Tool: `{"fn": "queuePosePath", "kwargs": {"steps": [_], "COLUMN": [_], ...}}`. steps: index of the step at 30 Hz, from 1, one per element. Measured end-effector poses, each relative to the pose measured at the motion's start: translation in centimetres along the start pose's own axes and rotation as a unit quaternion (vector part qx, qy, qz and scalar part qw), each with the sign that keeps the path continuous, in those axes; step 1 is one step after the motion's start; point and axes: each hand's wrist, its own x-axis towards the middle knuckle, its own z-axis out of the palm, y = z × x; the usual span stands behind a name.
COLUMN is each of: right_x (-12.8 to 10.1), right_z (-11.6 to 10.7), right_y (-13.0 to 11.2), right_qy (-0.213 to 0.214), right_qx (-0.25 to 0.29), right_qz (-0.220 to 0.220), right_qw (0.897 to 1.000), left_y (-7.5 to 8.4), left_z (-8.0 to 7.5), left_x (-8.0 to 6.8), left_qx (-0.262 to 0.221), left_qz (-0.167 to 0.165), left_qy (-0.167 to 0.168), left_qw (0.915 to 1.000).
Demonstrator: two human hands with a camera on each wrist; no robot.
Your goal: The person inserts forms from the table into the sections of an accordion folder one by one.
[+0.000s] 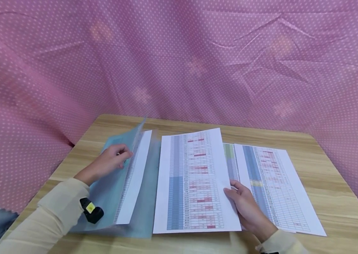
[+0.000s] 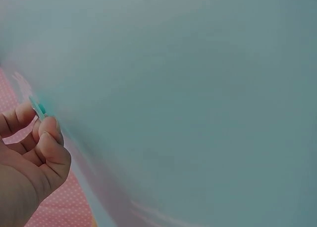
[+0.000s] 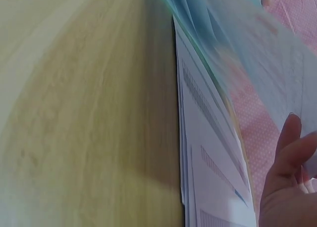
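My left hand [image 1: 110, 162] pinches the edge of the translucent blue-green folder [image 1: 106, 201] and holds its cover raised. In the left wrist view that cover fills most of the picture, a small teal edge [image 2: 38, 108] between thumb and fingertips. Inside the folder a white sheet [image 1: 137, 183] stands tilted up. My right hand [image 1: 248, 208] grips the right edge of a printed sheet [image 1: 198, 183], thumb on top. Blue columns and red-marked cells cover that sheet. It overlaps the folder's right side in the head view.
Right of the held sheet, another printed table sheet [image 1: 280, 190] lies on the wooden table [image 1: 334, 197], partly over one with a green block [image 1: 228, 151]. A pink dotted cloth [image 1: 179, 63] hangs behind the table.
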Motion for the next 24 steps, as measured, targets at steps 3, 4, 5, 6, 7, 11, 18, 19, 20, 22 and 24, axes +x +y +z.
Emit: {"fn": "queuePosePath", "kwargs": {"steps": [3, 4, 5, 6, 7, 11, 18, 19, 20, 22, 24], "right_x": [0.2, 0.3, 0.4, 0.4, 0.4, 0.5, 0.9, 1.0, 1.1, 1.2, 1.4], "right_z": [0.4, 0.6, 0.7, 0.8, 1.0, 1.4, 2.1, 2.3, 2.4, 2.7, 3.0], "right_y": [0.2, 0.2, 0.3, 0.3, 0.3, 0.3, 0.4, 0.4, 0.4, 0.5, 0.5], "right_qy": [0.000, 0.000, 0.003, 0.007, 0.013, 0.024, 0.029, 0.027, 0.025, 0.020, 0.017], "right_qx": [0.000, 0.000, 0.001, 0.003, 0.005, 0.006, 0.007, 0.008, 0.010, 0.012, 0.015], "right_qz": [-0.002, -0.002, -0.001, 0.001, 0.002, 0.010, 0.015, 0.013, 0.012, 0.009, 0.008], "right_qw": [1.000, 1.000, 1.000, 1.000, 1.000, 1.000, 0.999, 1.000, 1.000, 1.000, 1.000], "left_y": [-0.1, -0.1, -0.1, -0.1, -0.1, 0.0, -0.1, -0.1, -0.1, -0.1, 0.0], "left_z": [0.1, 0.1, 0.1, 0.1, 0.2, 0.2, 0.3, 0.2, 0.2, 0.2, 0.2], "left_x": [0.0, 0.0, 0.0, 0.0, -0.1, -0.1, 0.1, 0.1, 0.1, 0.2, 0.2], "left_qx": [0.000, 0.000, -0.001, -0.001, -0.002, -0.003, 0.000, 0.002, 0.004, 0.004, 0.004], "left_qz": [0.000, 0.000, 0.000, 0.000, 0.000, 0.002, 0.000, -0.001, -0.002, -0.004, -0.006], "left_qy": [0.001, 0.001, 0.001, 0.001, 0.001, 0.000, 0.000, 0.000, 0.000, -0.001, -0.002], "left_qw": [1.0000, 1.0000, 1.0000, 1.0000, 1.0000, 1.0000, 1.0000, 1.0000, 1.0000, 1.0000, 1.0000]}}
